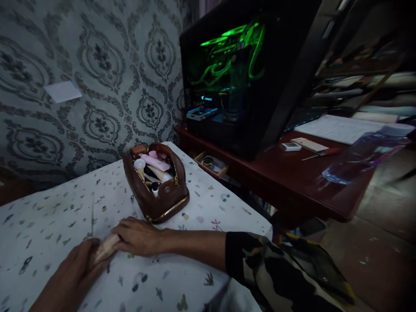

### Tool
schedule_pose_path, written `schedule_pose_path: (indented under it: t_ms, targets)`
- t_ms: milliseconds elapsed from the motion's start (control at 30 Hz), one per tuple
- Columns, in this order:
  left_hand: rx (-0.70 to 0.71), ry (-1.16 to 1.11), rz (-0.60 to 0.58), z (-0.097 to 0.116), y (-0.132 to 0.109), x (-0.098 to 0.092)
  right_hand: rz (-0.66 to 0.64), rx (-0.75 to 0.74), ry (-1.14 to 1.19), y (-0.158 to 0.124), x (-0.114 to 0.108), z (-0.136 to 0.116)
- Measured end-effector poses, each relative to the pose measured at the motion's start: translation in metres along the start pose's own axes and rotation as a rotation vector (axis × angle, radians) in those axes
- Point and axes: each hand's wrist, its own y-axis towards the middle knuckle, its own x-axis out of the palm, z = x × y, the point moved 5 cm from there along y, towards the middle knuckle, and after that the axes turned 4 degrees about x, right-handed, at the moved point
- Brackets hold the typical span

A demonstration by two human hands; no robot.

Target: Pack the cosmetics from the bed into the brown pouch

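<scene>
A pale beige, tube-like item [106, 248] lies between my two hands above the patterned white cloth [182, 277]. My left hand [79, 264] is wrapped round its lower end, and the fingers of my right hand [136, 237] close on its upper end. Just beyond my right hand stands a brown leather bag [169, 208], unzipped at the top. Inside it are a pink tube [156, 163], a round-capped container [139, 164], a small bottle with a black cap [155, 188] and other tubes.
Right of the cloth, a dark red desk [292, 177] holds a computer case [234, 86] with green lights, a clear bottle [360, 151], a small white device [290, 147] and papers [338, 128]. A small drawer [211, 164] juts out beside the cloth's edge.
</scene>
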Motion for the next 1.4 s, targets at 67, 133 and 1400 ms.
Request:
schedule_pose_path:
  t_ms: [67,133,1400]
  targets:
    - [0.024,0.016,0.064,-0.005,-0.009,0.009,-0.014,-0.038,-0.027,0.0,0.0,-0.002]
    - [0.043,0.041,0.105,-0.006,-0.018,0.012,-0.002,-0.074,-0.028,-0.001,0.0,-0.002]
    - [0.429,0.649,0.022,0.054,-0.009,-0.076,-0.28,0.292,1.226,-0.012,0.004,-0.017]
